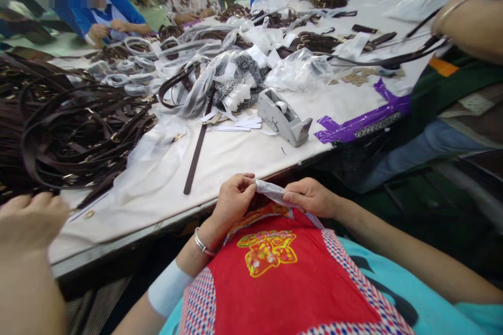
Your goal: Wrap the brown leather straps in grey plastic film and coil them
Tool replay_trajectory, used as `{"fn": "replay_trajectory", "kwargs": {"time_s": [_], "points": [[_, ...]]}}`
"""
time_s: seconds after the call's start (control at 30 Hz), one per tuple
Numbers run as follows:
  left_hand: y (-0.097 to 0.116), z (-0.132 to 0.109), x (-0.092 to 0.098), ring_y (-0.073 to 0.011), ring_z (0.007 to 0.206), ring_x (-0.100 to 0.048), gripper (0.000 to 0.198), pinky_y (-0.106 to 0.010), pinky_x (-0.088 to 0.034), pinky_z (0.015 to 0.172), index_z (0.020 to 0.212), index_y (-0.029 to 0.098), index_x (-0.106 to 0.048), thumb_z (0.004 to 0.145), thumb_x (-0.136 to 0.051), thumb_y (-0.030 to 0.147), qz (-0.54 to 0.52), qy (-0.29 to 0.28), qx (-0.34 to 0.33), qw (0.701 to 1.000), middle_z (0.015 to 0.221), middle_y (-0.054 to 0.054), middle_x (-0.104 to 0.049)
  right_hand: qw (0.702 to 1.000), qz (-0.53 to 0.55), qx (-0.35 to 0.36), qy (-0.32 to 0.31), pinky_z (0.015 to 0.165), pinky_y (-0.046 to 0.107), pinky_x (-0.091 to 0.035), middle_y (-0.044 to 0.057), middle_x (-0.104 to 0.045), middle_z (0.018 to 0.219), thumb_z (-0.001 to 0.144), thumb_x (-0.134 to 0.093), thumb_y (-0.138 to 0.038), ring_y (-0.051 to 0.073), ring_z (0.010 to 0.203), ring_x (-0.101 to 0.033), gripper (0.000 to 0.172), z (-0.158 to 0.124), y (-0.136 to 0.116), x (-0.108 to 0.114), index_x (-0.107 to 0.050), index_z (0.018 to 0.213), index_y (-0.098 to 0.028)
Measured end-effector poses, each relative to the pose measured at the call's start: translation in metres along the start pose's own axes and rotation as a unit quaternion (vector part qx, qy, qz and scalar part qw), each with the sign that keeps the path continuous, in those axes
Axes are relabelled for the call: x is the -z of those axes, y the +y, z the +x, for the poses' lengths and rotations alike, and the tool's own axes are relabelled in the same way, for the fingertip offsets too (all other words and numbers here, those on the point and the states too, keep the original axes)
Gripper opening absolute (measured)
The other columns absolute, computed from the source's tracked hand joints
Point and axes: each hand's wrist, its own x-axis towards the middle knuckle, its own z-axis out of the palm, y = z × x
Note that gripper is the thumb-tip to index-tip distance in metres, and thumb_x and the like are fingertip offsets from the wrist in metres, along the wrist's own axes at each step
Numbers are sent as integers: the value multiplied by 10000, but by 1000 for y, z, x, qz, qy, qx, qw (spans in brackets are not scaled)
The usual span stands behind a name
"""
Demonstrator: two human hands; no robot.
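Observation:
Just past the table's front edge, above a red apron, my two hands hold a short whitish, translucent wrapped strip [273, 191] between them. My left hand [233, 196], with a silver bangle at the wrist, pinches its left end between thumb and fingers. Its right end lies in my right hand [308, 196], thumb on top. What the wrapping covers cannot be made out. On the table beyond, a grey tape dispenser [283, 118] stands near the edge. A dark brown strap [196, 159] lies flat to the left of it, with white paper slips [236, 123] behind.
A large heap of brown straps [78, 131] covers the table's left side. Clear plastic bags [301, 70] and wrapped straps fill the middle. Purple tape [363, 119] runs along the right edge. Co-workers' arms [31, 241] reach in at left and right; others work across the table.

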Motion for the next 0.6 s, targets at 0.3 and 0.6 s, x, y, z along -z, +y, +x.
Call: {"fn": "replay_trajectory", "kwargs": {"time_s": [0.3,0.6], "points": [[5,1,7,-257,1192,-602,98,-366,-557,876,752,171,-614,837,-565,163,51,2,-95,994,1200,-146,-649,1000,-14,1,11,496,201,-339,-27,-513,569,945,-515,-466,91,512,-460,416,-4,4,1,-670,798,-109],[-9,2,21,-291,1197,-604,71,-295,-610,645,767,180,-557,837,-557,193,13,74,-65,995,1021,-143,-689,998,11,-62,26,463,205,-323,-28,-504,537,933,-526,-519,89,480,-451,448,-18,14,15,-661,784,-118]]}}
